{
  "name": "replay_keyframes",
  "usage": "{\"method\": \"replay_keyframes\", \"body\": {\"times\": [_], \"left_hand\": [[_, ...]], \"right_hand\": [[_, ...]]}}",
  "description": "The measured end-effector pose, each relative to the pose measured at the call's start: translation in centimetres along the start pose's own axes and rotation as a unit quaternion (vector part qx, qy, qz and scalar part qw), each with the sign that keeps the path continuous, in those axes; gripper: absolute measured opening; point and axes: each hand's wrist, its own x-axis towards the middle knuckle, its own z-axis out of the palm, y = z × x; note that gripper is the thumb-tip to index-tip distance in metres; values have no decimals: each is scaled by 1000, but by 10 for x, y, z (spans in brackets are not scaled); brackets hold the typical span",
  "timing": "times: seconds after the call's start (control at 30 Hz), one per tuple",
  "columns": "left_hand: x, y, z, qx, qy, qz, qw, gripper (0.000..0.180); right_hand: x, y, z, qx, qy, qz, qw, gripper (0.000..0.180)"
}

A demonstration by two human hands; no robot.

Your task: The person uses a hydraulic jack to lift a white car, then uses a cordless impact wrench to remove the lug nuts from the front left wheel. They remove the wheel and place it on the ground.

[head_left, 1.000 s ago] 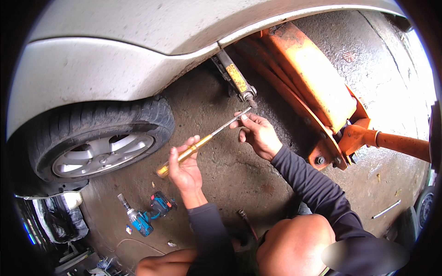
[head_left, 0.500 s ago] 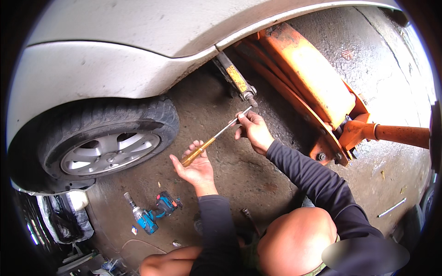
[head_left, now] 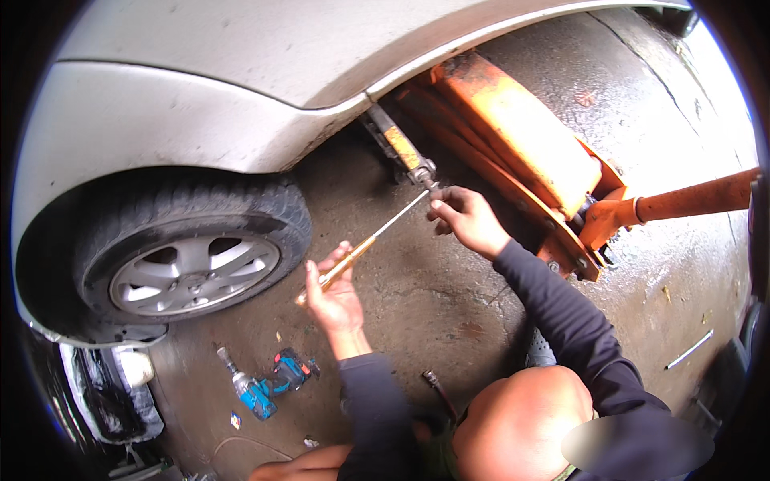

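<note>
Neither of my hands shows; a bare limb [head_left: 297, 466] lies at the lower edge and I cannot tell whose it is. A person in dark sleeves crouches below me, head [head_left: 521, 425] near the bottom. Their left hand [head_left: 337, 301] holds the yellow handle of a long screwdriver [head_left: 353, 256]. Their right hand [head_left: 465, 218] pinches its metal shaft near the tip. The tip meets the end of a scissor jack [head_left: 405, 152] under the sill of a silver car [head_left: 241, 88].
An orange floor jack [head_left: 521, 144] reaches under the car, its handle [head_left: 698, 196] pointing right. The car's wheel [head_left: 192, 272] is at the left. A blue power wrench [head_left: 261, 389] lies on the wet concrete, and a thin metal rod [head_left: 688, 349] lies at the right.
The crouching person's left hand loosened on the yellow handle, then took a fresh hold of it. The screwdriver tip stayed at the scissor jack. My view drifted slightly.
</note>
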Motion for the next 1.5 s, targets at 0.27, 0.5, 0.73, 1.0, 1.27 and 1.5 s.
{"method": "replay_keyframes", "body": {"times": [0.27, 0.5, 0.73, 1.0, 1.27, 1.5], "left_hand": [[33, 46, 109, 208, -254, 225, 917, 28], [41, -47, 266, 212, -355, 366, 834, 10], [49, -202, 322, 592, -356, 413, 594, 57], [59, -190, 334, 547, -387, 318, 671, 49], [-43, -44, 216, 132, -342, 310, 877, 29], [9, -58, 19, -144, 265, -68, 951, 26]], "right_hand": [[-75, -49, -146, -552, 123, -228, 792, 52], [-78, -37, -137, -495, 97, -224, 834, 52], [-63, -67, -109, -410, 176, -257, 858, 16], [-44, -5, -78, -14, -110, -5, 994, 28], [-41, 7, -93, 511, -115, 45, 851, 58], [-3, 36, 14, 357, 74, 191, 912, 5]]}}
